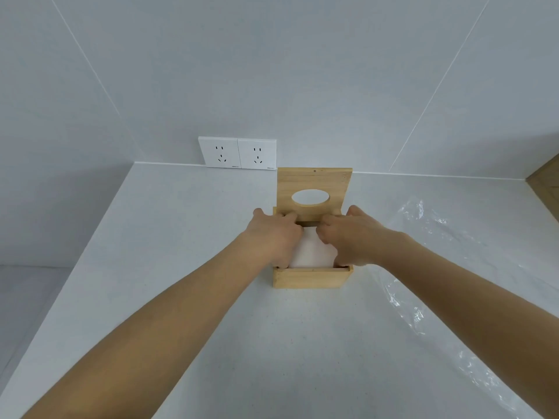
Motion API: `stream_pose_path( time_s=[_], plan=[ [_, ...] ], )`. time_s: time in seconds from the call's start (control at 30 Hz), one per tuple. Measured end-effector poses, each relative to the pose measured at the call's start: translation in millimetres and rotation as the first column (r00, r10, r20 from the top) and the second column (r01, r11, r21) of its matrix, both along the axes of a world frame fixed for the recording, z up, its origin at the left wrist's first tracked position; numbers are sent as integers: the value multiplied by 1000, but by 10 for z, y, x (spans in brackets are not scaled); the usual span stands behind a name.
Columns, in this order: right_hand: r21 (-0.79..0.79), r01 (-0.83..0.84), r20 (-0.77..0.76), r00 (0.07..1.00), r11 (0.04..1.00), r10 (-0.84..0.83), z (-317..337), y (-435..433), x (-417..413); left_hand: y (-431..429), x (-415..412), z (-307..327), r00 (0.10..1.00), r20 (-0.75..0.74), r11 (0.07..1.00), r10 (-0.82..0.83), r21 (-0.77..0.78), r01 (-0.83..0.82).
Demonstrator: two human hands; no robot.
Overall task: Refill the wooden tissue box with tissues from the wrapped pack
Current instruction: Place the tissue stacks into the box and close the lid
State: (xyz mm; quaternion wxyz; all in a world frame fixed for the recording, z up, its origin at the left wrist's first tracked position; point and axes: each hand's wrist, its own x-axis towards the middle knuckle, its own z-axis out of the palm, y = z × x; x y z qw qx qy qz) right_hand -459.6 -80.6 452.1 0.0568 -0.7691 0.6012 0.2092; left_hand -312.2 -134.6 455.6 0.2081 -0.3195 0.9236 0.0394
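The wooden tissue box (311,278) stands on the white counter, its lid (314,182) with an oval hole slid back toward the wall. A white stack of tissues (311,249) lies inside the box. My left hand (273,234) presses down on the stack's left side, fingers curled at the far edge under the lid. My right hand (351,237) presses on the right side in the same way. Both hands hide much of the stack.
The clear plastic wrapper (423,267) lies crumpled on the counter to the right of the box. Two white wall sockets (237,152) sit on the wall behind. A wooden edge (544,176) shows at the far right. The counter's left edge drops off.
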Motion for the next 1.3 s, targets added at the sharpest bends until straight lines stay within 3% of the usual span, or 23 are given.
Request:
stream_pose_path(
  time_s=[0.1,0.2,0.37,0.67,0.77,0.83,0.9,0.93,1.0,1.07,1.1,1.13,1.2,1.3],
  plan=[
    [-8,4,60,998,1000,-4,112,-25,-30,-62,34,76,998,-64,999,-2,39,4],
    [-6,19,67,998,1000,-18,166,-48,-31,-98,46,139,988,-129,996,-81,-53,75],
    [59,39,28,999,997,-41,75,-67,10,-37,42,4,998,-56,998,-42,-52,39],
    [64,113,136,983,992,-121,-26,-52,-24,-23,69,-84,995,-94,998,-41,-49,37],
    [67,179,304,933,982,-191,-18,7,-115,-93,157,6,986,-168,993,4,114,15],
    [67,275,541,798,959,-266,13,88,-207,-147,266,104,937,-288,937,197,337,-93],
    [18,396,792,555,918,-254,42,182,-282,-178,383,150,781,-489,879,388,450,-155],
    [-3,478,879,421,878,-226,39,219,-303,-172,430,144,660,-591,867,463,456,-200],
    [54,655,980,109,754,-164,1,271,-301,-127,476,80,327,-700,772,635,553,-314],
    [271,707,962,-227,653,-154,-71,274,-263,-61,451,-2,-23,-597,569,802,774,-276],
    [405,666,908,-371,627,-193,-108,264,-236,-32,427,-43,-128,-493,462,861,861,-212],
    [525,598,837,-493,606,-239,-136,256,-209,-3,403,-73,-177,-387,364,905,919,-150],
    [668,451,706,-636,592,-313,-157,242,-161,59,358,-89,-189,-208,205,960,978,-38],
    [695,346,649,-680,630,-343,-150,221,-110,131,291,-48,-143,-57,71,988,993,99]
  ],
)
